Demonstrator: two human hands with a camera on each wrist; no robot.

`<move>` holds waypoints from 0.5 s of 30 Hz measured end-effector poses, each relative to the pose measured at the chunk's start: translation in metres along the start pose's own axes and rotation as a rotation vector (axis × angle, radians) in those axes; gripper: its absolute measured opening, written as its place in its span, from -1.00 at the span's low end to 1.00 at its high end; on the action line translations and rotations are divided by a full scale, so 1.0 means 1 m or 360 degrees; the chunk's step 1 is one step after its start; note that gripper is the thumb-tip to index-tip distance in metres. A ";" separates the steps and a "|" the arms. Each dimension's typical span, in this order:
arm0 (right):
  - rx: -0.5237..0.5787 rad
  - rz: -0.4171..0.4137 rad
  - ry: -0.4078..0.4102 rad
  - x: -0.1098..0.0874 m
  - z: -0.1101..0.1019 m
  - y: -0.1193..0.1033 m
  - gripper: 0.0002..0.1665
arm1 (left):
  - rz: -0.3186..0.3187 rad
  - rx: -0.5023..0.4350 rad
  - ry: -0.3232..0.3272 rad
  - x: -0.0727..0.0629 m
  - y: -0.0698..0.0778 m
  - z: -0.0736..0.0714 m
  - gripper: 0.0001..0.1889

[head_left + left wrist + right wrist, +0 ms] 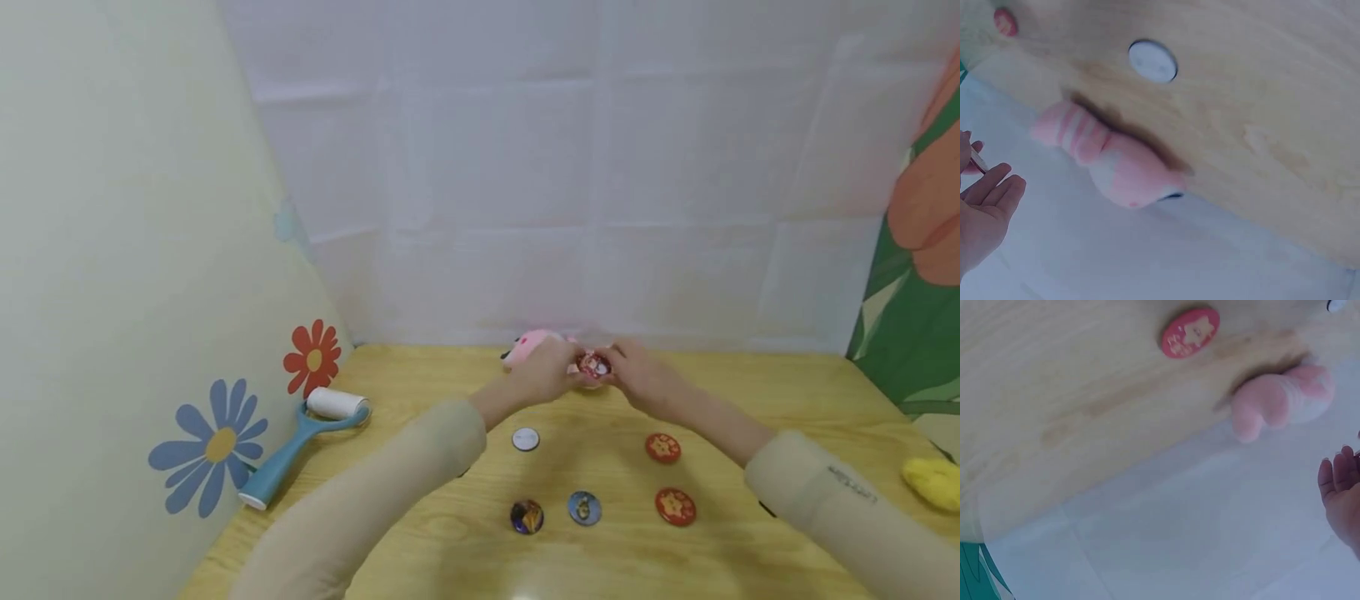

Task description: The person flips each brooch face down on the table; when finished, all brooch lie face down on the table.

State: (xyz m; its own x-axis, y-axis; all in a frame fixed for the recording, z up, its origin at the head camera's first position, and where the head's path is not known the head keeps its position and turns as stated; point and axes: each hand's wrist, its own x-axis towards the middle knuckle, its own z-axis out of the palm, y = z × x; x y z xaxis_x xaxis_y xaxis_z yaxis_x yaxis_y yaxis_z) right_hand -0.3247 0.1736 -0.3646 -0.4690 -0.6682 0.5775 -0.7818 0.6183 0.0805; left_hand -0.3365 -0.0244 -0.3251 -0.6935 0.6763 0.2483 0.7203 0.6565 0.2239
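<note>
A round red badge with a picture on its face [594, 364] is held up between both hands in the head view. My left hand [550, 369] pinches its left edge; my right hand [640, 377] pinches the right edge. In the left wrist view the badge shows edge-on beside the left hand [988, 212]. At the right wrist view's edge, the right hand [1342, 497] is partly cut off. Behind the hands a pink and white plush toy [1125, 165] lies on the table against the back cloth, partly hidden in the head view.
Nearer on the wooden table [420, 533] lie a white badge [526, 439], a dark patterned badge [527, 517], a blue badge [584, 507] and two red star badges, one upper [663, 448], one lower [676, 507]. A lint roller [303, 442] is left; something yellow and fluffy [933, 483] right.
</note>
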 end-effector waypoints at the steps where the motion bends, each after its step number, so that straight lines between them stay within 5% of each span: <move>1: -0.0017 -0.0004 0.0004 0.003 -0.004 0.001 -0.57 | -0.0022 0.0009 -0.0013 0.002 0.002 -0.006 -0.73; 6: -0.0067 -0.0034 0.0016 0.013 -0.017 0.004 -0.56 | -0.0038 -0.0045 -0.0034 0.008 0.004 -0.020 -0.76; 15: -0.0109 -0.0019 -0.0005 0.011 -0.020 0.003 -0.55 | -0.0032 -0.0059 -0.0057 0.008 0.004 -0.015 -0.75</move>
State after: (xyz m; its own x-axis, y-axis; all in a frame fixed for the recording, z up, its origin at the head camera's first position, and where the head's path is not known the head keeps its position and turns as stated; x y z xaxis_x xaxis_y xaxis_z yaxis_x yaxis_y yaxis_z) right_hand -0.3238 0.1765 -0.3419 -0.4611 -0.6769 0.5738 -0.7574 0.6371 0.1429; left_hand -0.3393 -0.0211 -0.3079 -0.7073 0.6751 0.2098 0.7058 0.6576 0.2634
